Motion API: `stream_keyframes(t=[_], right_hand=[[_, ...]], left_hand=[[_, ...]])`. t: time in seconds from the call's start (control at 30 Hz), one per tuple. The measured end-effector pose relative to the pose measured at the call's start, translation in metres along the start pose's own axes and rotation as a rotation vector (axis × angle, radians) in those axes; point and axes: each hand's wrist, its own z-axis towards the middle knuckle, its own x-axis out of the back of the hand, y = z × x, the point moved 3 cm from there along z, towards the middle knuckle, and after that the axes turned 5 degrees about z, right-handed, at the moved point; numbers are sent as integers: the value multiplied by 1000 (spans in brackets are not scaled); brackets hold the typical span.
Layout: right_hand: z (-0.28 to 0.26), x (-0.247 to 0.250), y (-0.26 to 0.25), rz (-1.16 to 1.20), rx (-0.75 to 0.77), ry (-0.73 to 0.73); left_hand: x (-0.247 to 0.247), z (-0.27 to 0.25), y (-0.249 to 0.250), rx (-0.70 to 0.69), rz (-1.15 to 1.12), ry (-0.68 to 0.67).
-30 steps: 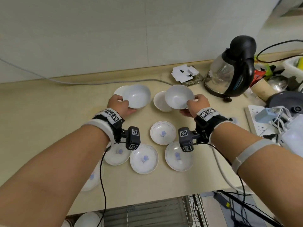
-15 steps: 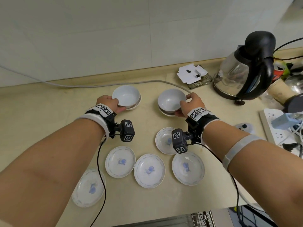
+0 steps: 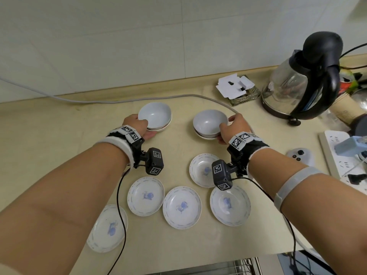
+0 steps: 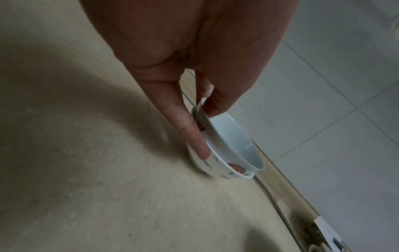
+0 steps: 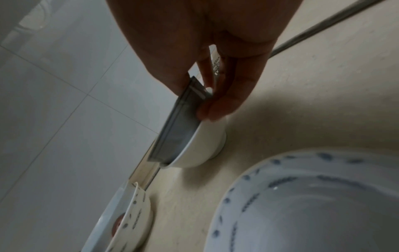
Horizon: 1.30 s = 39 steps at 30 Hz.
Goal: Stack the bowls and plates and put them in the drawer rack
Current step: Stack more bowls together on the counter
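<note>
Each hand pinches the rim of its own nested bowl pair, left hand (image 3: 137, 126) on the left stack (image 3: 155, 118), right hand (image 3: 233, 128) on the right stack (image 3: 210, 124), the stacks side by side and apart at mid-frame on the surface (image 3: 59, 135).

Even head light (dim, blurry wrist views)

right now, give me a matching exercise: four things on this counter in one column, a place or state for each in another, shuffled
Things
1. left hand
2. right hand
3. kettle
4. flowered plates

Places or states
a. far right, by the wall
b. grips the left bowl stack
c. lying singly, nearest the counter's front edge
d. grips the right bowl stack

Pairs: 1-b, 2-d, 3-a, 4-c
</note>
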Motion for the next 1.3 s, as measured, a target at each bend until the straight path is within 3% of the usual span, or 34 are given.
stream_keyframes(t=[0.27,0.47,0.67,0.9,1.03,1.2,1.3], right_hand=[[-5,-3,-1,130,-94,-111],[-27,-10,-40,300,-30,-131],[-62,-56,-73,112,-1,-345],[-66,-93,-56,-167,76,-288],[-66,-99,-50,-330,134,-229],[-59,-98,-42,-351,141,-229],[-42,-101,-31,-282,39,-310]], left_hand=[[1,-27,-12,21,-92,-56],[2,-51,-27,60,-99,-207],[9,-70,-37,99,-108,-359],[13,-67,-37,134,-203,-364],[2,-69,-35,64,-168,-369],[-7,-69,-33,21,-149,-337],[-10,-68,-34,10,-156,-304]])
